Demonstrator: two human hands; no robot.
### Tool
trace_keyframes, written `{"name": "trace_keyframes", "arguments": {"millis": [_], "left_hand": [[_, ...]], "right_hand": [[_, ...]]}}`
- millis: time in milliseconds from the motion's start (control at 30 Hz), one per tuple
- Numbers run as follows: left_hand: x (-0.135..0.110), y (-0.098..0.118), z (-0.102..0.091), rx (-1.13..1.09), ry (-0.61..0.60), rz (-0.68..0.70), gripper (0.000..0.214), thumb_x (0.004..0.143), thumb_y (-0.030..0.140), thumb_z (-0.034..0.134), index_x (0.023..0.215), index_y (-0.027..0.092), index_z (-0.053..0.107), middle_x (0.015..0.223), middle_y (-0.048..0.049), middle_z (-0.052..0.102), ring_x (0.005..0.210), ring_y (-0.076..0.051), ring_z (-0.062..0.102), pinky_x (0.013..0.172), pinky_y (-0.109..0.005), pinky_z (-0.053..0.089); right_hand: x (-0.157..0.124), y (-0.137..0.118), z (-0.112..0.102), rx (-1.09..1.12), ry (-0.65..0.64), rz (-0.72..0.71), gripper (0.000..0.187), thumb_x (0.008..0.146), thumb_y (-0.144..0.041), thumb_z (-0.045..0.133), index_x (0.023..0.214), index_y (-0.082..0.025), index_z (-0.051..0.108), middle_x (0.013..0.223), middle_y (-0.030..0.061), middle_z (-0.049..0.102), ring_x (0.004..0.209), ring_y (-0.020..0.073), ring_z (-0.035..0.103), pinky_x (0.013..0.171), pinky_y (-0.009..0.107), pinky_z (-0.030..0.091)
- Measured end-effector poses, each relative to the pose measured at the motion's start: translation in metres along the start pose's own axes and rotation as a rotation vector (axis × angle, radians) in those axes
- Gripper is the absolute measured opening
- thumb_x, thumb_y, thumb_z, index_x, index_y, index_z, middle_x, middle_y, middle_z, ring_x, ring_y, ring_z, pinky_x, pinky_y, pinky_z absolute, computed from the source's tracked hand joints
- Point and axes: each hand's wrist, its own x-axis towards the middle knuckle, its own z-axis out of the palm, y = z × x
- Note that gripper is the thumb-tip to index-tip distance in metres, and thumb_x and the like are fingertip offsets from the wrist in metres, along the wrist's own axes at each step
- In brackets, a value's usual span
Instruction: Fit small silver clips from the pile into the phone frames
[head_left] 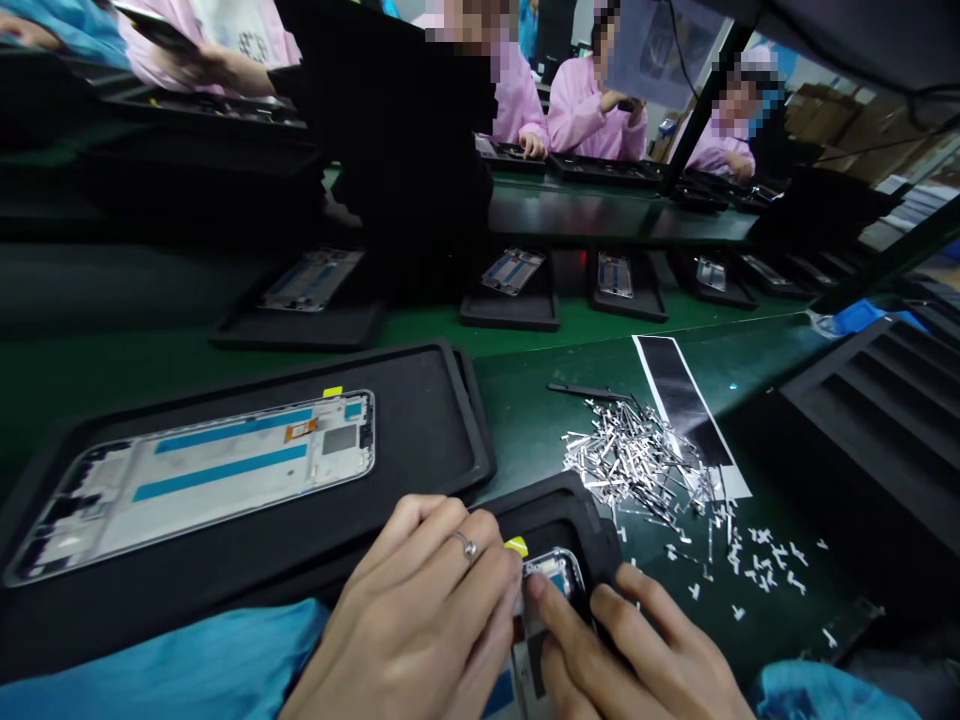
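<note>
Between my left hand (435, 600) at 10 o'clock and right hand (645, 660) at 3 o'clock, the phone frame (534, 652) lies lengthwise 1-to-7 o'clock, right index fingertip (537, 586) touching its 1 o'clock end; whether either grip is closed, I cannot tell.

The worktop (765, 370) was green and a bit shiny. Across from it ran a long, higher green shelf (570, 208), with dark shade under it and a tiny red light (583, 258). A slanted dark post (705, 110) stood at the shelf. A see-through sheet (641, 50) hung next to the post. People in pink tops (589, 115) were on the far side. Brown boxes (821, 125) were piled up at the back right, where it was brighter.
</note>
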Motion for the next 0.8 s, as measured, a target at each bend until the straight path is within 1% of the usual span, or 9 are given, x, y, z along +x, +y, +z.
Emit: {"name": "trace_keyframes", "arguments": {"millis": [133, 200, 333, 433, 500, 600, 633, 700, 800], "left_hand": [[0.003, -0.001, -0.003, 0.036, -0.021, 0.030, 0.017, 0.080, 0.013, 0.036, 0.067, 0.018, 0.046, 0.065, -0.0010, 0.050, 0.060, -0.015, 0.048, 0.066, -0.033, 0.039], [0.004, -0.001, -0.003, 0.050, 0.023, 0.021, 0.021, 0.080, 0.011, 0.034, 0.064, 0.018, 0.046, 0.062, 0.0004, 0.049, 0.057, -0.014, 0.047, 0.065, -0.032, 0.039], [0.004, 0.000, 0.001, 0.040, 0.118, -0.054, 0.031, 0.081, 0.007, 0.026, 0.057, 0.020, 0.042, 0.055, 0.0021, 0.047, 0.052, -0.013, 0.045, 0.062, -0.030, 0.038], [0.002, -0.001, 0.001, 0.011, 0.099, -0.066, 0.029, 0.080, 0.007, 0.027, 0.059, 0.019, 0.042, 0.057, 0.0018, 0.048, 0.054, -0.013, 0.046, 0.065, -0.030, 0.039], [0.001, -0.003, -0.001, -0.003, 0.092, -0.041, 0.026, 0.078, 0.006, 0.030, 0.059, 0.020, 0.043, 0.057, 0.0024, 0.049, 0.053, -0.012, 0.047, 0.062, -0.028, 0.040], [0.001, -0.005, -0.002, -0.007, 0.115, -0.051, 0.028, 0.076, 0.005, 0.030, 0.056, 0.020, 0.043, 0.055, 0.0025, 0.051, 0.051, -0.012, 0.048, 0.058, -0.027, 0.041], [0.002, -0.004, -0.002, -0.008, 0.104, -0.072, 0.030, 0.076, 0.004, 0.029, 0.056, 0.020, 0.045, 0.057, 0.0022, 0.053, 0.053, -0.012, 0.050, 0.059, -0.027, 0.041], [0.001, -0.003, -0.001, -0.009, 0.045, -0.118, 0.033, 0.077, 0.004, 0.028, 0.059, 0.021, 0.050, 0.063, 0.0012, 0.057, 0.060, -0.014, 0.053, 0.063, -0.029, 0.042], [-0.001, 0.002, 0.000, -0.012, -0.028, -0.159, 0.031, 0.081, 0.008, 0.031, 0.069, 0.021, 0.056, 0.073, -0.0006, 0.062, 0.070, -0.017, 0.056, 0.072, -0.031, 0.042]], "right_hand": [[-0.001, 0.001, 0.000, 0.003, -0.021, -0.029, 0.042, 0.090, -0.001, 0.026, 0.074, -0.016, 0.062, 0.102, 0.0026, 0.063, 0.076, 0.0137, 0.055, 0.077, 0.030, 0.044], [-0.004, 0.001, 0.000, 0.008, -0.037, -0.039, 0.039, 0.089, -0.002, 0.028, 0.077, -0.016, 0.062, 0.104, 0.0041, 0.062, 0.077, 0.0140, 0.056, 0.079, 0.031, 0.045], [-0.007, 0.002, 0.000, 0.009, -0.095, -0.075, 0.036, 0.087, -0.001, 0.030, 0.083, -0.016, 0.063, 0.107, 0.0053, 0.061, 0.075, 0.0150, 0.058, 0.077, 0.031, 0.048], [-0.005, 0.002, 0.000, 0.024, -0.105, -0.055, 0.036, 0.086, 0.000, 0.030, 0.086, -0.015, 0.063, 0.107, 0.0040, 0.061, 0.072, 0.0153, 0.058, 0.075, 0.033, 0.050], [-0.003, 0.003, 0.001, 0.036, -0.097, -0.046, 0.036, 0.086, 0.001, 0.030, 0.085, -0.015, 0.063, 0.105, 0.0026, 0.062, 0.070, 0.0144, 0.058, 0.075, 0.032, 0.051], [-0.003, 0.005, 0.000, 0.021, -0.124, -0.103, 0.037, 0.086, 0.002, 0.030, 0.085, -0.014, 0.063, 0.104, 0.0029, 0.062, 0.070, 0.0139, 0.058, 0.074, 0.031, 0.052], [-0.004, 0.006, -0.001, 0.011, -0.139, -0.127, 0.037, 0.086, 0.002, 0.030, 0.086, -0.014, 0.063, 0.103, 0.0037, 0.062, 0.070, 0.0139, 0.058, 0.074, 0.030, 0.053], [-0.004, 0.009, -0.002, -0.007, -0.162, -0.161, 0.035, 0.085, 0.002, 0.031, 0.086, -0.013, 0.063, 0.102, 0.0050, 0.063, 0.070, 0.0139, 0.058, 0.073, 0.029, 0.054], [-0.001, 0.012, -0.004, 0.000, -0.184, -0.200, 0.031, 0.082, 0.003, 0.036, 0.086, -0.013, 0.063, 0.101, 0.0055, 0.063, 0.069, 0.0141, 0.059, 0.073, 0.030, 0.054]]}}
